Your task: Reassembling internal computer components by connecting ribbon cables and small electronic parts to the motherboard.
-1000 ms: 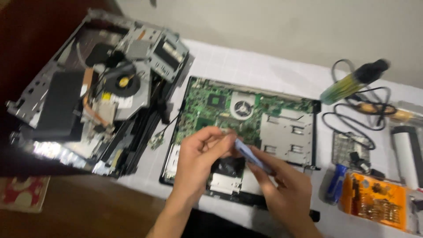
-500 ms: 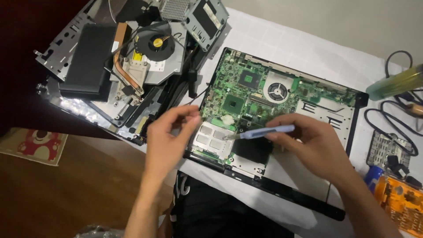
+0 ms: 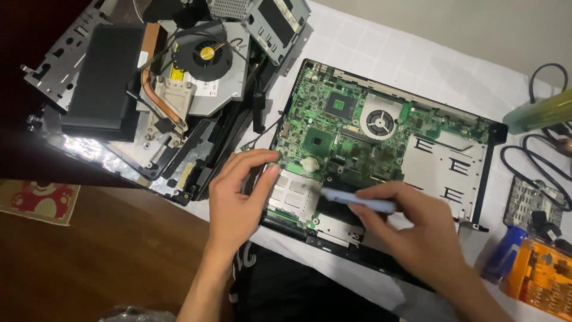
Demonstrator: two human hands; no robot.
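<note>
Far left: a pile of removed laptop parts [image 3: 149, 95] is lying on the white cloth [image 3: 369, 45], with a black cooling fan [image 3: 204, 55] and its copper heat pipe [image 3: 156, 89] on top. Below the pile, a red-and-white coaster [image 3: 39, 201] is sitting on the brown wooden table [image 3: 119, 250].

Centre: the left hand [image 3: 238, 200] is resting at the left edge of the opened laptop base [image 3: 381, 149], fingers loosely curled and holding nothing, thumb tip touching the silver metal plate [image 3: 293, 195] beside the green motherboard [image 3: 345, 128].

Right of centre: the right hand [image 3: 411, 229] is gripping a light-blue pry tool [image 3: 357, 200] between thumb and fingers; its tip is lying over the plate's right edge.

Far right: an orange screwdriver-bit case [image 3: 545, 277] and black cables [image 3: 536, 161] are lying well apart from both hands.
</note>
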